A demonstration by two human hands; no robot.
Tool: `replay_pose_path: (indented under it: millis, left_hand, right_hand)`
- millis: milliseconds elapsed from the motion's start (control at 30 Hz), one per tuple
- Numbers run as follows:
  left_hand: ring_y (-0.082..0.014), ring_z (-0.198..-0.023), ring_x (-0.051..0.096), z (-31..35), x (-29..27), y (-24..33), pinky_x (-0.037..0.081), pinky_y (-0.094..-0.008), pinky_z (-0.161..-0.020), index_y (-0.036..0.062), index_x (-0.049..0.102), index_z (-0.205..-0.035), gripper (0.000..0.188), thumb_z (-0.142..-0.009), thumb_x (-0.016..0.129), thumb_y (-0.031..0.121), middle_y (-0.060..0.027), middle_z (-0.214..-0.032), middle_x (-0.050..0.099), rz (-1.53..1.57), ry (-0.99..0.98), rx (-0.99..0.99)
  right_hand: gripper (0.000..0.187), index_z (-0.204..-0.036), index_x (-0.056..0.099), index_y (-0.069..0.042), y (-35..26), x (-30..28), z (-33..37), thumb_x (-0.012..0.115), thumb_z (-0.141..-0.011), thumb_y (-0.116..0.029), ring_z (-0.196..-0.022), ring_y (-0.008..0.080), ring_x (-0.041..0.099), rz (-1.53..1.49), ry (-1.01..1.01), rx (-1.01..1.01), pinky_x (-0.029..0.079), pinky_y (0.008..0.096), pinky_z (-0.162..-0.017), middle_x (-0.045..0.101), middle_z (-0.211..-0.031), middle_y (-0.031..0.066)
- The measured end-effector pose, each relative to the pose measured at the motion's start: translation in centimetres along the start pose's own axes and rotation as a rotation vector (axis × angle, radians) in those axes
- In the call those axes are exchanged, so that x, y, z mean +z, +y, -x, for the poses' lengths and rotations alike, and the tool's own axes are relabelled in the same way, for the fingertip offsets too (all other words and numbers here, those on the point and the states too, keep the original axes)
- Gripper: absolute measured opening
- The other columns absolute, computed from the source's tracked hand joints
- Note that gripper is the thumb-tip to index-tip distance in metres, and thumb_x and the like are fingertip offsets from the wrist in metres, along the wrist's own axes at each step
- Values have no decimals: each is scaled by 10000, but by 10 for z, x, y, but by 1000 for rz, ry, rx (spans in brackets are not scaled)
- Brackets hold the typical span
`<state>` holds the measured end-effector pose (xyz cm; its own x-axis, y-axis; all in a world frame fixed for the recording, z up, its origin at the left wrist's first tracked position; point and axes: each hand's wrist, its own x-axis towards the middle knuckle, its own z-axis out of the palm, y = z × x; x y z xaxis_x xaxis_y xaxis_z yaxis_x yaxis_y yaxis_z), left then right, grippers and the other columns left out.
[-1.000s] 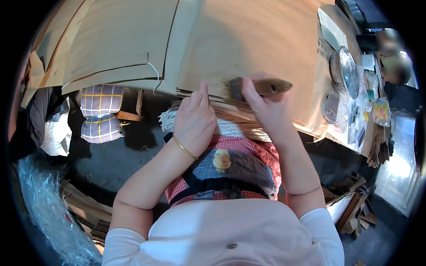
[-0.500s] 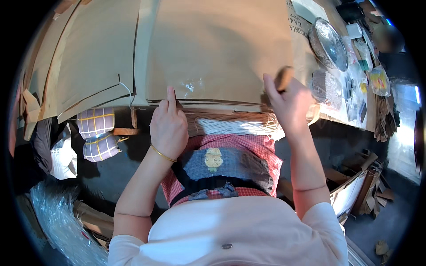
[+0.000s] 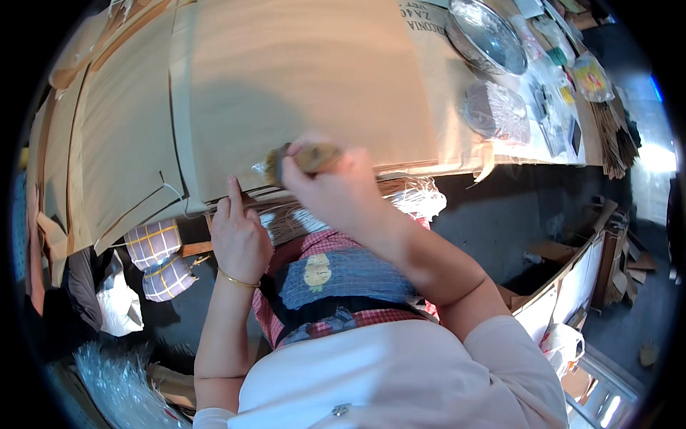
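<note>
Brown paper (image 3: 321, 79) underlies a blurred brush (image 3: 312, 159) the right hand (image 3: 337, 189) clasps; left hand (image 3: 239, 247): palm hidden, grip unclear.

Room to pass over the brown sheet (image 3: 307, 71) beyond the brush (image 3: 314, 158); 2 obstacles rightward: basin (image 3: 489, 37), bundle (image 3: 496, 112).

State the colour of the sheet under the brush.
The sheet is light brown, clearest in the head view.
</note>
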<state>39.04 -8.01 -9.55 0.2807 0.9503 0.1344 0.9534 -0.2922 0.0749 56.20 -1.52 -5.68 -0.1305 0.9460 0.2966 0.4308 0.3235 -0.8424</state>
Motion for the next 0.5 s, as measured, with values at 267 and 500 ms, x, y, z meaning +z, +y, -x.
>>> replay_pose_path:
  millis: [267, 500]
  left_hand:
    - [-326, -811, 517, 3, 2, 0, 458, -387, -724, -60, 507, -569, 62, -602, 554, -36, -313, -1326, 406, 2, -3, -11]
    - [-328, -834, 522, 0, -3, 1, 459, -385, -732, -62, 513, -577, 62, -612, 559, -41, -300, -1356, 375, 8, -58, -32]
  right_hand:
    - [134, -724, 592, -6, 52, -100, 10, 617, -765, -131, -591, 247, 651, 236, 145, 297, 510, 331, -549, 619, -618, 145]
    - [217, -758, 625, 13, 34, -117, -24, 621, -767, -204, -598, 206, 653, 417, -86, 316, 499, 332, -563, 634, -623, 124]
